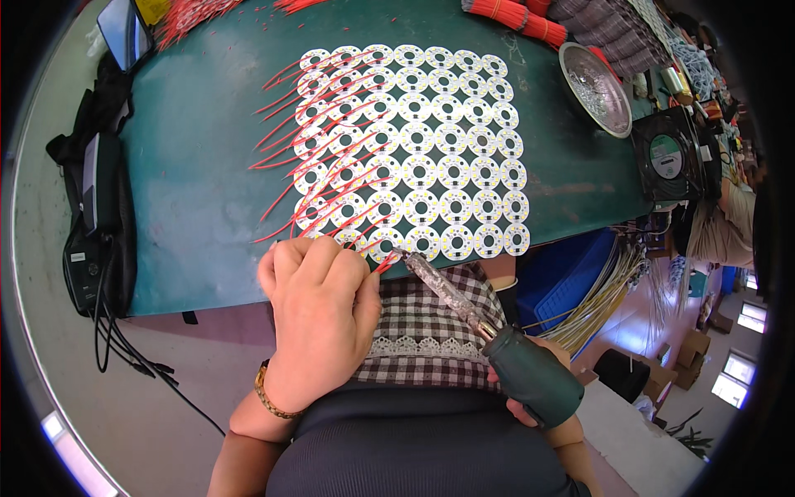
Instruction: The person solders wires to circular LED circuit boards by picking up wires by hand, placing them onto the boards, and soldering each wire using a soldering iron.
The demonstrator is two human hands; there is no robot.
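Observation:
A panel of round white LED circuit boards (418,171) lies on the green tabletop, joined in rows, each disc with a hole in its middle. Thin red wires (286,145) fan out leftward from the boards of the left columns. At the panel's near left corner, my left hand (323,302) is closed in a pinch, with red wire ends showing by its thumb. My right hand (553,352) grips the dark green handle of a soldering iron (451,296). The iron's tip meets the near row, close to those wire ends. Its handle hides much of my right hand.
A metal bowl (595,89) sits at the far right near bundles of red wire (517,18). A small black fan (665,156) stands at the right edge. Black devices with cables (101,186) occupy the left edge. Below the right side is a blue bin (553,286).

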